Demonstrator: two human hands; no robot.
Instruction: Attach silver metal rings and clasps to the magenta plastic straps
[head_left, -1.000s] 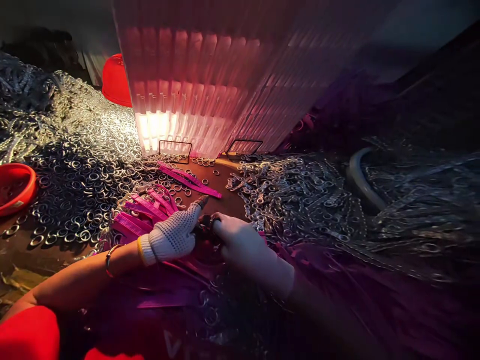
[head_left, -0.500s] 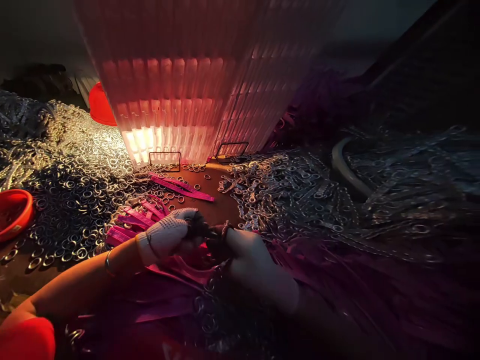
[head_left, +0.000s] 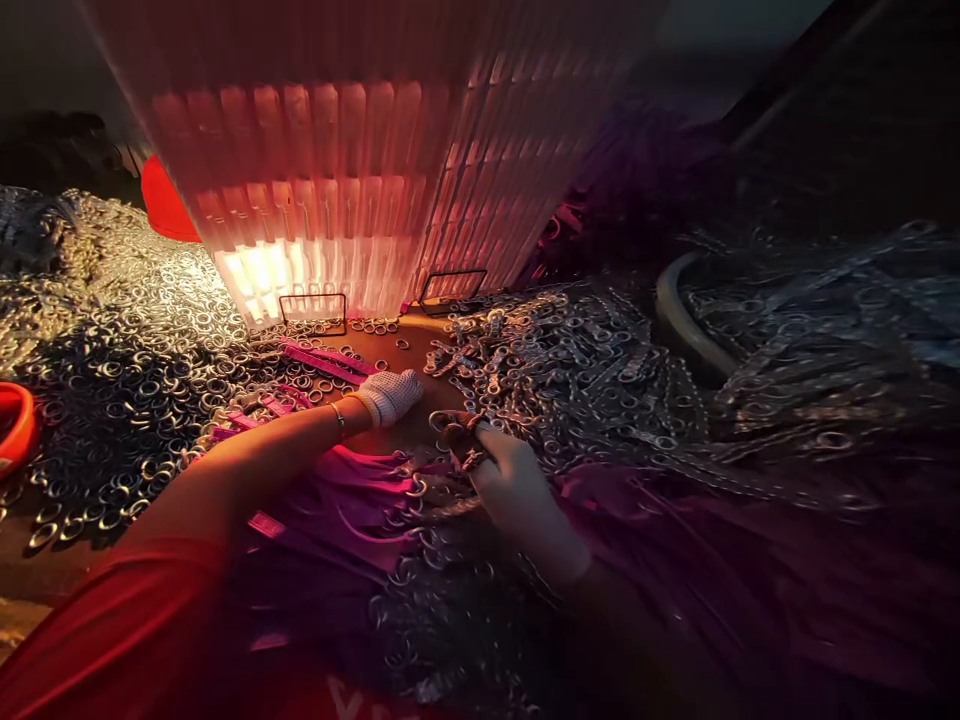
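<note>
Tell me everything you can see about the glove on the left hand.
The left hand wears a white knitted work glove with a dotted, textured surface and a yellowish cuff band at the wrist. It looks like cotton knit. The hand is stretched forward with the fingers curled down, resting on the brown table near scattered metal rings, just left of the heap of metal clips. Whether it grips anything cannot be told. A thin bracelet sits just behind the cuff.
</note>
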